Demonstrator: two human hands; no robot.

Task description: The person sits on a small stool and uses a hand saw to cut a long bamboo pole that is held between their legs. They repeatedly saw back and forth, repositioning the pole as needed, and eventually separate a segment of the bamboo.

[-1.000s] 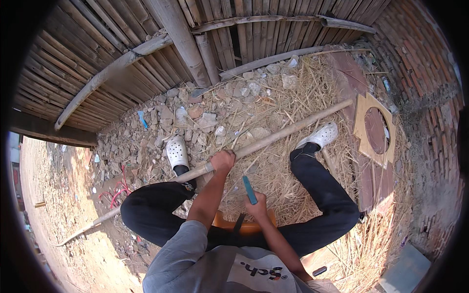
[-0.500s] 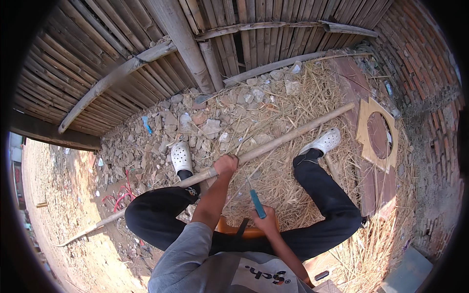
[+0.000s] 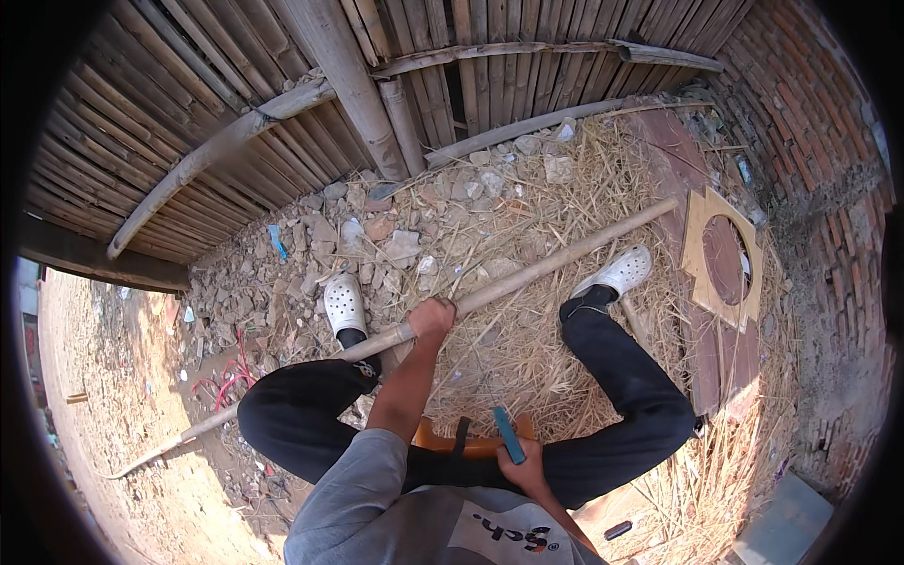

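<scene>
A long wooden pole [image 3: 565, 259] slants across in front of me, from the far right over my left shin down to a thinner, bent end at the lower left. My left hand [image 3: 432, 319] is wrapped round it just past my left knee, beside a ring-like joint on the pole. My right hand [image 3: 524, 463] grips a teal-handled tool [image 3: 508, 435] close to my lap, apart from the pole. The handle points up and slightly left; its thin working end cannot be made out now. Below my hands shows part of an orange seat [image 3: 488, 446], with a dark strip [image 3: 461, 439] across it.
Rubble [image 3: 311, 226] and dry straw [image 3: 527, 363] cover the ground. A bamboo wall [image 3: 508, 89] stands ahead, a brick wall [image 3: 829, 141] to the right. Beside my right foot, a board with a round hole [image 3: 699, 254] lies on a reddish plank [image 3: 706, 353]. Red cord [image 3: 229, 379] lies at left.
My right hand has drawn back toward my lap, down and slightly right, with the teal-handled tool. Its thin end, seen near the pole before, no longer shows. My left hand stays on the pole.
</scene>
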